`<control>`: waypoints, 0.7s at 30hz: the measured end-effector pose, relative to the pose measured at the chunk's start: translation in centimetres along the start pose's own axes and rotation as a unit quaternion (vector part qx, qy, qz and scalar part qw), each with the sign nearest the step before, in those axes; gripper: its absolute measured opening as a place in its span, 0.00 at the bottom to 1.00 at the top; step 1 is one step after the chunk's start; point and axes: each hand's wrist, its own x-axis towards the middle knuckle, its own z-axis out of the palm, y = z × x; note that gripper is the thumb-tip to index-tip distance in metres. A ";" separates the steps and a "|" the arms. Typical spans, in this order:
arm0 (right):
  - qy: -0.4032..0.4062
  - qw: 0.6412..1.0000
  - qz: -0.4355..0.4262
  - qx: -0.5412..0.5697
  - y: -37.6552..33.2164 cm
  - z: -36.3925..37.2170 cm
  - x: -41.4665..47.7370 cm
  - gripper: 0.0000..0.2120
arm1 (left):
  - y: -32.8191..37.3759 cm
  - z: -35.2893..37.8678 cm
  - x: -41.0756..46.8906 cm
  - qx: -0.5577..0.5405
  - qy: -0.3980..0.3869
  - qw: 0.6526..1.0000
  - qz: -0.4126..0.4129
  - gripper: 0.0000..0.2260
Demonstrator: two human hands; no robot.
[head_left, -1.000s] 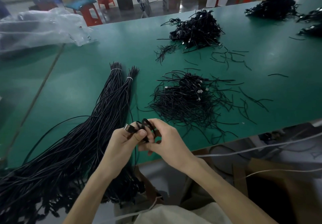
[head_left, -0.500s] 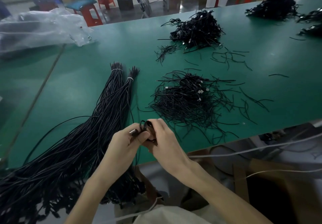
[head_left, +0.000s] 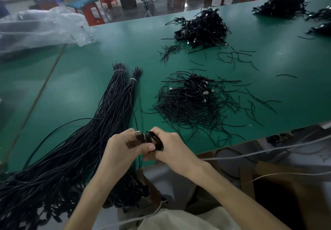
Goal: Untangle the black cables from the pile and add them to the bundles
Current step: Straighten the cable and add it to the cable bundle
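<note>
Hands are meeting over the green table's (head_left: pixel 268 65) near edge: my left hand (head_left: pixel 123 149) is gripping the black cable (head_left: pixel 155 138) near its plug, and my right hand (head_left: pixel 172 148) is clamping its coiled loops. The pile (head_left: pixel 193 104) is lying just beyond, with the bundles (head_left: pixel 100 127) at my left.

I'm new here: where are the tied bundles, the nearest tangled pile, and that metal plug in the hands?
tied bundles (head_left: pixel 80 145), head view, on the middle of the long strands.
nearest tangled pile (head_left: pixel 193 102), head view, on its dense centre.
metal plug (head_left: pixel 137 132), head view, on its silver shell.
</note>
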 end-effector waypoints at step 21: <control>-0.003 0.969 -0.033 -0.244 0.5 -0.4 0.4 0.07 | -1.8 -0.5 1.5 0.045 0.000 0.996 -0.083 0.20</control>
